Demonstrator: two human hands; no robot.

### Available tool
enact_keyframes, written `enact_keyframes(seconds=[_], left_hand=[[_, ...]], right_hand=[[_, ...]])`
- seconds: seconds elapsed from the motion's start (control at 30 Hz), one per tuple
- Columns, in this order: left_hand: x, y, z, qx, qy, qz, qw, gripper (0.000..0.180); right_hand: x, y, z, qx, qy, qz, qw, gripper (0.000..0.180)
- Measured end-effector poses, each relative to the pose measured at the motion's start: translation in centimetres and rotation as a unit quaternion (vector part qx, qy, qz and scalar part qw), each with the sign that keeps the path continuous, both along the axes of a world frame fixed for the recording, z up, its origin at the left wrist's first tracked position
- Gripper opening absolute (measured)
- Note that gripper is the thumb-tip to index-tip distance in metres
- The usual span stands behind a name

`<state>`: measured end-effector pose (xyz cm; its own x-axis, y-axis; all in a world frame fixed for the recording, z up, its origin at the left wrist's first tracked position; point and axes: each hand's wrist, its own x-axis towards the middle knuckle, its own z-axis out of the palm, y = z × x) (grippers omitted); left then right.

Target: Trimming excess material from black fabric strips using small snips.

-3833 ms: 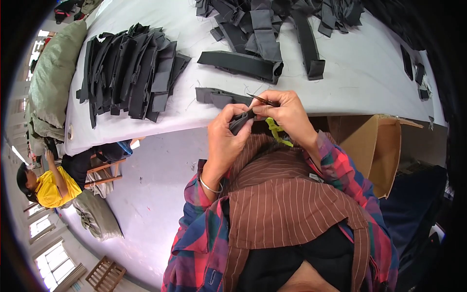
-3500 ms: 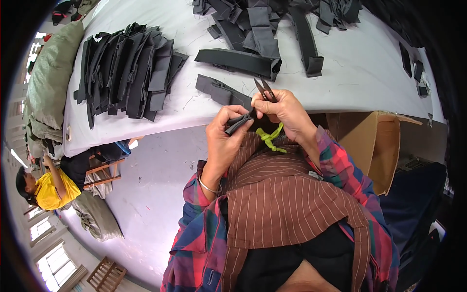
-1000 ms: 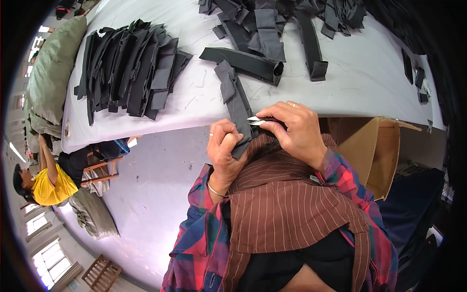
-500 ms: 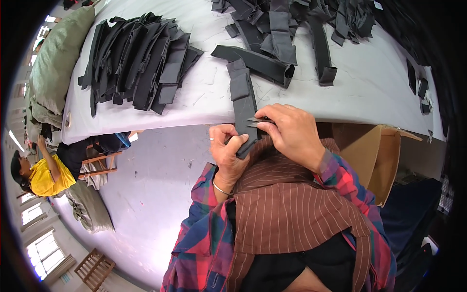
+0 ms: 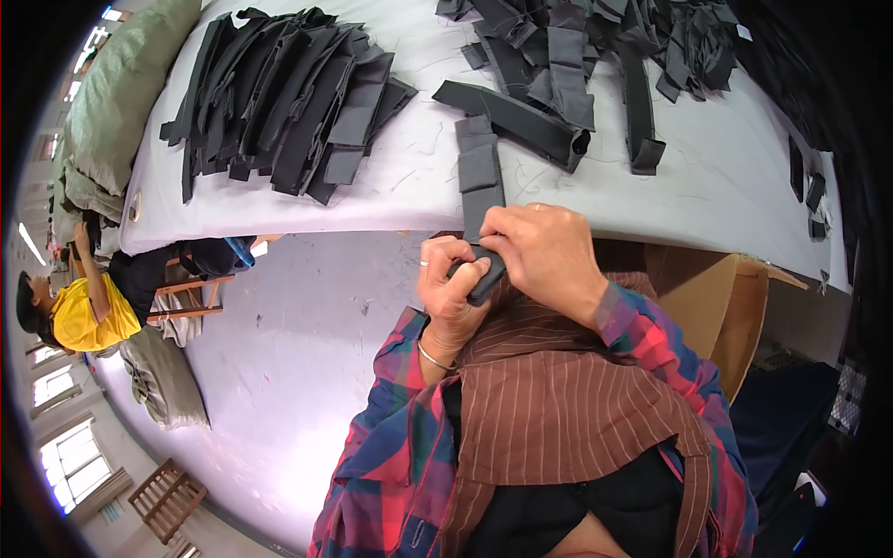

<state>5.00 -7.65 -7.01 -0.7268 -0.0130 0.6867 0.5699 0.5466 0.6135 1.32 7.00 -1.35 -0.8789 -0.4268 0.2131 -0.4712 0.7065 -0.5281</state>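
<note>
A dark grey fabric strip (image 5: 481, 191) with folded, stitched sections runs from the table's near edge down to my hands. My left hand (image 5: 450, 293) is closed round its lower end, which bends over between thumb and fingers. From the right, my right hand (image 5: 547, 256) meets the strip just above, thumb and forefinger pinched together on the cloth. The small pointed metal tool seen earlier in this hand does not show now; the fingers may hide it. The strip's upper end lies flat on the white-covered table (image 5: 391, 200).
An overlapping row of dark strips (image 5: 288, 98) lies at the left. Looser strips (image 5: 567, 74) are heaped at the far right. An open cardboard box (image 5: 712, 298) stands below the table's right edge. Sacks (image 5: 139, 102) and a person in yellow (image 5: 98, 312) are at the left.
My right hand has come in against the strip, and the metal tool has gone from sight. The strip's lower end is now bent over in my left hand. The view has shifted slightly.
</note>
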Motion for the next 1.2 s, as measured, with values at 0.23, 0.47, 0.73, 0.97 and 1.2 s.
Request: enact_keyframes(seconds=[0.23, 0.47, 0.73, 0.97, 1.2], left_hand=[[-0.6, -0.5, 6.5, 0.304, 0.017, 0.009, 0.953, 0.024], [-0.6, 0.4, 2.1, 0.562, -0.366, -0.033, 0.741, 0.044], [-0.7, 0.4, 4.0, 0.5, -0.449, -0.188, 0.716, 0.06], [-1.5, -0.2, 1.6, 0.546, -0.524, -0.24, 0.608, 0.04], [-4.0, 0.9, 1.2, 0.445, -0.564, -0.226, 0.658, 0.037]], right_hand=[[-0.1, 2.0, 4.9, -0.387, -0.028, -0.085, 0.918, 0.017], [1.2, 2.4, 1.8, -0.305, -0.125, -0.054, 0.943, 0.033], [2.1, 1.2, -0.5, -0.159, -0.012, 0.023, 0.987, 0.049], [2.4, 2.9, -2.0, -0.225, -0.033, -0.044, 0.973, 0.024], [1.2, 4.1, -2.2, -0.384, -0.234, -0.077, 0.89, 0.01]])
